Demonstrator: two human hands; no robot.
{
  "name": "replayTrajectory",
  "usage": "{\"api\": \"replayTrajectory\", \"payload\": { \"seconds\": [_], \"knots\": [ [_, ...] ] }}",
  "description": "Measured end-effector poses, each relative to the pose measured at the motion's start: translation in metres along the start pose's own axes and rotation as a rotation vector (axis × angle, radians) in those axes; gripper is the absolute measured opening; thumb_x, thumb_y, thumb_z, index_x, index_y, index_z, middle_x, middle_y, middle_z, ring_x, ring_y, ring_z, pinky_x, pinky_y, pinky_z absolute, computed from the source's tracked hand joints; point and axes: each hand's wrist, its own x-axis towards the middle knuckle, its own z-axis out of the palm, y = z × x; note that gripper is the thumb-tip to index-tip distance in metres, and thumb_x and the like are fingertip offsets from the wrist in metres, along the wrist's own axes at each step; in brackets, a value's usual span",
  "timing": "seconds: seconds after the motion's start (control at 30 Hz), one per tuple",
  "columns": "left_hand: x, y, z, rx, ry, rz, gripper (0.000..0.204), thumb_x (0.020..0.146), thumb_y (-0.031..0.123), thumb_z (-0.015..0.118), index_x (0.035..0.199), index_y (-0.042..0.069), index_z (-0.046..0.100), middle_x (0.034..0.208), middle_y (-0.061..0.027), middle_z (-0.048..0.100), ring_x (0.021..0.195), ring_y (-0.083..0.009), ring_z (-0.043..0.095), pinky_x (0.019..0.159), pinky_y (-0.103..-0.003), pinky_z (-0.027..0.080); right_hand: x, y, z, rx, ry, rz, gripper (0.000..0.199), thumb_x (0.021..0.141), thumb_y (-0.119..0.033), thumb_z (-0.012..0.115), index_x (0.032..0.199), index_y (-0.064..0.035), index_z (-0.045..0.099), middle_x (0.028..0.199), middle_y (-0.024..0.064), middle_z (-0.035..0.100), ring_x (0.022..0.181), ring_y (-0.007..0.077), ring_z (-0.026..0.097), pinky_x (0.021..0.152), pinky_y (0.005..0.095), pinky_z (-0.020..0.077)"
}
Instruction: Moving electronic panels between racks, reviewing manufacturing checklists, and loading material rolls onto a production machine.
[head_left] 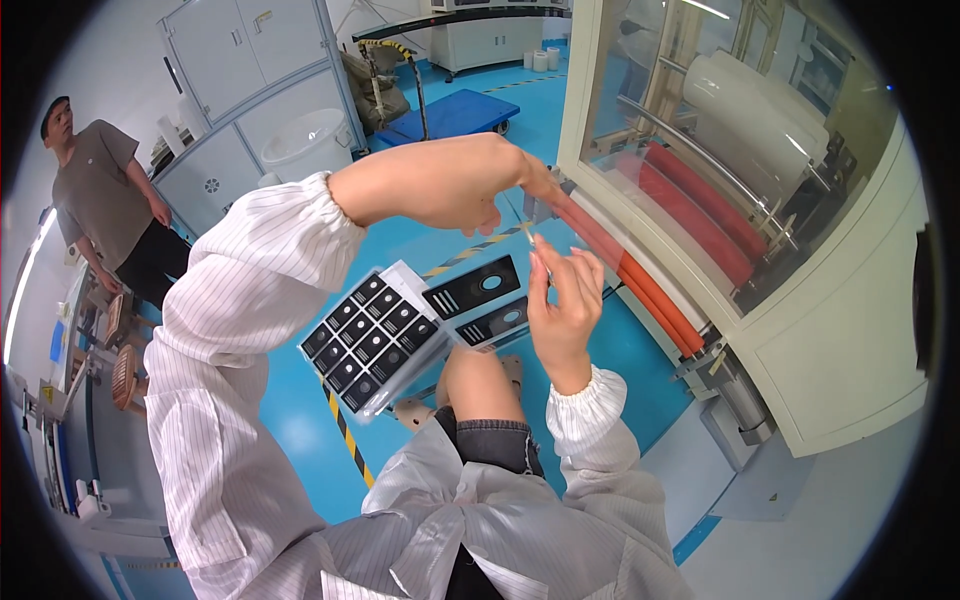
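My left hand point(478, 190) is raised at the end of a bare forearm, fingers curled, with its tip near the edge of the machine housing point(575, 120). Whether it grips anything is unclear. Just below it, my right hand point(563, 300) stands upright and pinches a small thin pale strip point(528, 233) that points up toward the left hand. On my lap lies a clear sheet with a grid of black rectangular pieces point(370, 340). Beside it are two black strips with an oval window point(472, 287), by my knee point(478, 380).
To the right stands a cream machine with orange-red rollers point(690, 205) and a white film roll point(760, 105) behind a window. A person point(100, 195) stands at the far left by grey cabinets point(240, 70). A white bin point(305, 140) and a blue cart point(455, 110) stand on the blue floor.
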Motion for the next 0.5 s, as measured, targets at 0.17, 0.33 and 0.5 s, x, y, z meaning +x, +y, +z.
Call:
{"api": "replayTrajectory", "payload": {
  "seconds": [0.17, 0.33, 0.5],
  "knots": [
    [-0.002, 0.005, -0.006, 0.021, 0.017, 0.049, 0.064, 0.061, -0.018, 0.046, 0.12, 0.006, 0.053, 0.124, -0.0108, 0.05, 0.067, -0.0209, 0.062, 0.057, -0.029, 0.05, -0.008, 0.002, -0.004, -0.012, -0.019, 0.029, 0.016, 0.077, 0.001, 0.061, 0.093, -0.0006, 0.064, 0.072, 0.0057, 0.062, 0.06, 0.0174, 0.053, 0.079, 0.0358, 0.0431],
    [-0.004, 0.009, -0.017, 0.091, 0.039, 0.059, 0.063, 0.062, -0.018, 0.046, 0.119, 0.006, 0.053, 0.124, -0.0104, 0.05, 0.067, -0.0211, 0.062, 0.056, -0.029, 0.05, -0.019, 0.007, -0.006, -0.005, -0.029, 0.042, 0.016, 0.077, 0.002, 0.061, 0.093, -0.0002, 0.063, 0.072, 0.0059, 0.062, 0.061, 0.0179, 0.053, 0.079, 0.036, 0.0428],
    [-0.004, 0.016, -0.025, 0.137, 0.044, 0.054, 0.061, 0.063, -0.018, 0.046, 0.118, 0.007, 0.054, 0.123, -0.01, 0.051, 0.066, -0.0207, 0.061, 0.056, -0.029, 0.049, -0.027, 0.012, -0.009, 0.005, -0.058, 0.053, 0.017, 0.077, 0.002, 0.061, 0.094, -0.0005, 0.063, 0.071, 0.0058, 0.061, 0.061, 0.0183, 0.052, 0.079, 0.0356, 0.0423]
  ]
}}
